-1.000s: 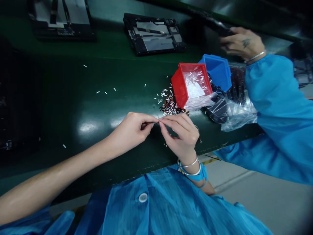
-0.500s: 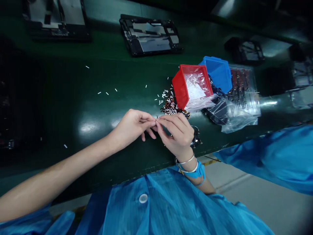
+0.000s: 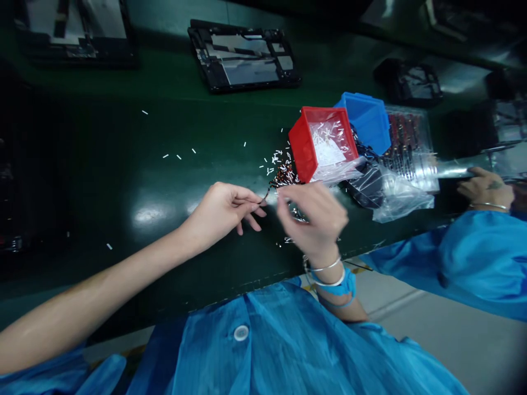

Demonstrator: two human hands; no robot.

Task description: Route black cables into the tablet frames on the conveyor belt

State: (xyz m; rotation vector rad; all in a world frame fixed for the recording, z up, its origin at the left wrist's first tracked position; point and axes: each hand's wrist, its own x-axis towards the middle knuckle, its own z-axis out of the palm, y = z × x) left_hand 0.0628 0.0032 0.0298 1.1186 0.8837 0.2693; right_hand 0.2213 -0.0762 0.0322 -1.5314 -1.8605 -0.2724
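My left hand (image 3: 226, 211) pinches a thin dark wire (image 3: 267, 196) between thumb and forefinger, its other fingers spread loosely below. The wire reaches up and right from the fingertips. Just to the right, my right hand (image 3: 315, 216) is blurred by motion, and whether its fingertips hold anything cannot be made out. Behind it lies a pile of small dark and copper-coloured parts (image 3: 284, 175), mixed with short white pieces. Some small dark and shiny parts (image 3: 297, 213) show partly beneath the right hand.
A red bin (image 3: 302, 148) holds a clear bag of white pieces. Beside it are a blue bin (image 3: 366, 120) and plastic bags (image 3: 395, 192). A black device frame (image 3: 247, 60) lies at the back. At right, another person's hand (image 3: 488, 189) touches the table area.
My right hand has moved right, away from my left fingertips, exposing the wire that the left hand holds. Another person's hand has come into view at the right.
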